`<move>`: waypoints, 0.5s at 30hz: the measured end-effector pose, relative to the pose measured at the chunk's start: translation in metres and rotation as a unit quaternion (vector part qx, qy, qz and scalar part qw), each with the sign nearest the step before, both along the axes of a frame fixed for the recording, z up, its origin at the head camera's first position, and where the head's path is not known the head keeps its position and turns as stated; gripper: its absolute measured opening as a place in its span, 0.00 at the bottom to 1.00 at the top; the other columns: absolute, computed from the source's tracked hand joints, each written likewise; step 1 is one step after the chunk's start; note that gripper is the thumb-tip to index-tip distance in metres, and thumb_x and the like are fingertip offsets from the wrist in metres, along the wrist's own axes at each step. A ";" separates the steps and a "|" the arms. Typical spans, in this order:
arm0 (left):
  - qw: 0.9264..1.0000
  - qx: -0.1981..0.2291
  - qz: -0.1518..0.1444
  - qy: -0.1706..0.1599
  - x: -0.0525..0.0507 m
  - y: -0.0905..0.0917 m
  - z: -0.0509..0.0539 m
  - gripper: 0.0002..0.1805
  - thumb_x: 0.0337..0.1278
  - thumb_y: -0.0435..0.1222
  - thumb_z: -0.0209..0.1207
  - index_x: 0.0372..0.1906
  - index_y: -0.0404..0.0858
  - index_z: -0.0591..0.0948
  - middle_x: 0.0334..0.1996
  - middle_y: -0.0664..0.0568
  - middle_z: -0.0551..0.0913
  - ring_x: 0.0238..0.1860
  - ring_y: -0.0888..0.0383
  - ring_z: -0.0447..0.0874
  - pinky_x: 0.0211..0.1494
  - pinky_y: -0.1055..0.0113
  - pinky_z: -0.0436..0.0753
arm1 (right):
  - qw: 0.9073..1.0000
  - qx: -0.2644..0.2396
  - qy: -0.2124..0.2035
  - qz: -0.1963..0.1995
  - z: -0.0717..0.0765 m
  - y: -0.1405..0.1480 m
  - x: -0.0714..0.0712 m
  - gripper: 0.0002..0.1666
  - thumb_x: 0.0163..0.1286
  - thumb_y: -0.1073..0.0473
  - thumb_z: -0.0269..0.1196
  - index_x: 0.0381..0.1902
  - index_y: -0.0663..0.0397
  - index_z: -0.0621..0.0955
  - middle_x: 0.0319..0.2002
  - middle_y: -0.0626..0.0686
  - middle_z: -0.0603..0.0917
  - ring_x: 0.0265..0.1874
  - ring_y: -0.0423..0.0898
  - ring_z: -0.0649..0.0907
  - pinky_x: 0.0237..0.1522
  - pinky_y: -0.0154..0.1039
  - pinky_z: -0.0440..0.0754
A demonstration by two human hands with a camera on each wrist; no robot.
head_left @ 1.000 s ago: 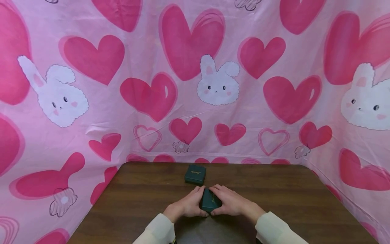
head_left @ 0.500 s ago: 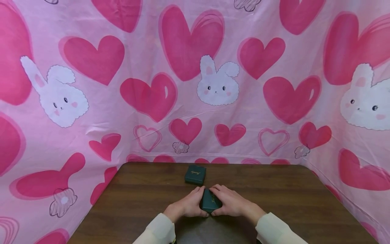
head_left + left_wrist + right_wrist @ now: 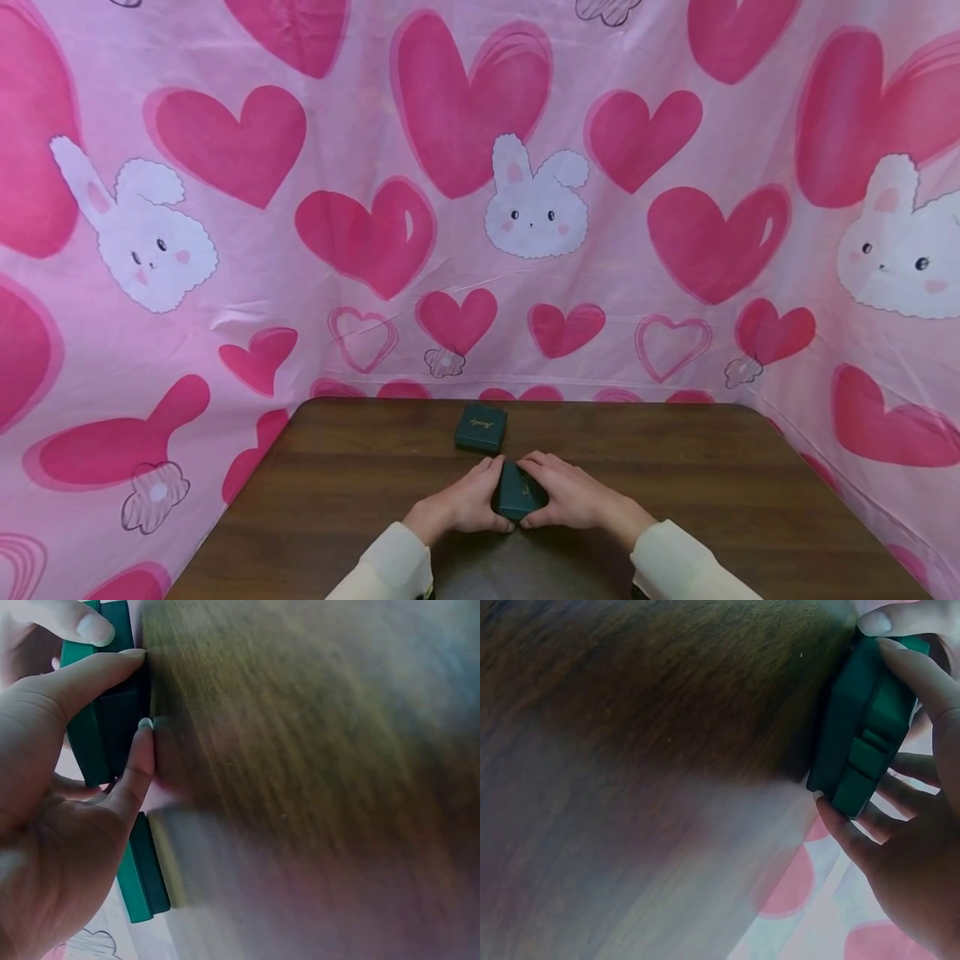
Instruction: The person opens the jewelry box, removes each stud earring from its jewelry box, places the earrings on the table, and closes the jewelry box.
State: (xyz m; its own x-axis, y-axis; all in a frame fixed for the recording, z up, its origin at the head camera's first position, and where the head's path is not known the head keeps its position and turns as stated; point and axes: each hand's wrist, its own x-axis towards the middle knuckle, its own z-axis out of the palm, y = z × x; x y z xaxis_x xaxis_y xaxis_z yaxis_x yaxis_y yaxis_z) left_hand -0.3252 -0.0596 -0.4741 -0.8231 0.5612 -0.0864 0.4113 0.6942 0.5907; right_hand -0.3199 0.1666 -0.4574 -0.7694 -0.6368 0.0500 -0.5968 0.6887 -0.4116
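A small dark green box [image 3: 517, 497] with gold lettering on its lid sits on the table between my two hands, turned at an angle. My left hand [image 3: 472, 498] grips its left side, thumb at the near corner and fingers along the far side. From the right, my right hand [image 3: 573, 496] holds it in the same way, and the two thumbs nearly meet in front. In the right wrist view the box [image 3: 847, 727] shows a seam between lid and base, and the lid looks closed. Behind it, slightly left, lies a second green box [image 3: 481, 427] with gold lettering.
The brown wooden table [image 3: 360, 475] has its far edge just behind the second box. A pink cloth [image 3: 525, 317] printed with hearts and rabbits hangs around the back and both sides.
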 end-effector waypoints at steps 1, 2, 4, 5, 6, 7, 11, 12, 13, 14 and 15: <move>1.000 0.000 0.001 -0.002 0.000 0.000 0.001 0.59 0.48 0.46 0.78 0.79 0.33 0.55 0.68 0.45 0.67 0.62 0.52 0.71 0.70 0.51 0.73 | 1.000 0.001 0.003 0.001 0.000 0.000 0.000 0.49 0.58 0.36 0.75 0.69 0.56 0.73 0.61 0.49 0.75 0.56 0.48 0.75 0.55 0.58 0.79; 1.000 -0.001 0.002 -0.003 0.000 0.000 0.001 0.59 0.48 0.46 0.78 0.79 0.33 0.55 0.68 0.45 0.67 0.63 0.52 0.71 0.70 0.51 0.73 | 1.000 0.003 0.006 0.002 0.001 0.000 0.000 0.49 0.58 0.36 0.75 0.69 0.56 0.73 0.62 0.49 0.75 0.56 0.48 0.75 0.55 0.58 0.79; 1.000 -0.003 0.003 -0.006 0.000 0.000 0.002 0.59 0.48 0.46 0.78 0.79 0.33 0.55 0.69 0.44 0.66 0.64 0.51 0.70 0.70 0.51 0.72 | 1.000 0.007 0.011 0.002 0.001 -0.001 0.000 0.49 0.58 0.36 0.75 0.69 0.56 0.73 0.62 0.50 0.74 0.56 0.48 0.75 0.55 0.58 0.79; 1.000 -0.003 0.004 -0.008 0.001 0.001 0.003 0.59 0.48 0.46 0.78 0.79 0.33 0.54 0.70 0.44 0.66 0.64 0.51 0.70 0.70 0.50 0.72 | 1.000 0.008 0.013 0.001 0.001 -0.001 0.000 0.49 0.58 0.36 0.75 0.70 0.56 0.73 0.63 0.50 0.74 0.56 0.49 0.75 0.55 0.59 0.79; 1.000 -0.004 0.005 -0.009 0.001 0.001 0.003 0.59 0.48 0.46 0.78 0.79 0.32 0.54 0.70 0.44 0.66 0.64 0.51 0.70 0.70 0.50 0.72 | 1.000 0.008 0.014 0.001 0.001 -0.001 0.000 0.49 0.58 0.36 0.75 0.70 0.56 0.73 0.63 0.50 0.74 0.57 0.49 0.75 0.55 0.59 0.79; 1.000 -0.004 0.006 -0.010 0.001 0.001 0.003 0.59 0.48 0.46 0.78 0.79 0.32 0.54 0.71 0.44 0.65 0.64 0.50 0.70 0.71 0.50 0.71 | 1.000 0.008 0.014 0.000 0.001 -0.001 0.000 0.49 0.58 0.37 0.75 0.70 0.56 0.73 0.63 0.50 0.74 0.57 0.49 0.75 0.56 0.59 0.78; 1.000 0.001 0.010 -0.014 0.001 0.001 0.003 0.60 0.48 0.45 0.78 0.79 0.32 0.54 0.72 0.43 0.65 0.65 0.50 0.69 0.71 0.50 0.71 | 1.000 0.006 0.012 -0.002 0.001 -0.001 0.000 0.50 0.57 0.37 0.75 0.70 0.56 0.73 0.63 0.50 0.74 0.57 0.50 0.75 0.57 0.60 0.78; 1.000 0.002 0.010 -0.014 0.001 0.001 0.002 0.60 0.48 0.45 0.78 0.79 0.32 0.54 0.72 0.43 0.65 0.66 0.50 0.69 0.71 0.50 0.70 | 1.000 0.003 0.011 -0.002 0.001 -0.001 0.000 0.50 0.57 0.37 0.75 0.70 0.56 0.73 0.63 0.50 0.74 0.57 0.50 0.76 0.57 0.61 0.78; 1.000 0.003 0.009 -0.014 0.001 0.001 0.002 0.60 0.48 0.45 0.78 0.79 0.32 0.54 0.72 0.43 0.65 0.66 0.50 0.69 0.71 0.50 0.70 | 1.000 0.000 0.009 -0.003 0.001 0.000 0.000 0.50 0.57 0.37 0.75 0.70 0.56 0.73 0.63 0.50 0.75 0.57 0.50 0.76 0.58 0.61 0.78; 1.000 0.004 0.009 -0.014 0.001 0.001 0.002 0.60 0.48 0.45 0.78 0.79 0.31 0.54 0.72 0.43 0.65 0.66 0.50 0.69 0.71 0.49 0.70 | 1.000 -0.004 0.006 -0.005 0.001 0.000 0.000 0.50 0.57 0.37 0.75 0.70 0.56 0.73 0.63 0.51 0.75 0.57 0.50 0.76 0.58 0.61 0.77; 1.000 0.005 0.008 -0.013 0.001 0.001 0.002 0.60 0.48 0.45 0.78 0.79 0.31 0.54 0.72 0.43 0.65 0.66 0.49 0.69 0.71 0.49 0.70 | 1.000 -0.009 0.003 -0.006 0.002 0.000 0.000 0.50 0.57 0.37 0.75 0.70 0.56 0.73 0.63 0.51 0.75 0.57 0.51 0.76 0.58 0.61 0.77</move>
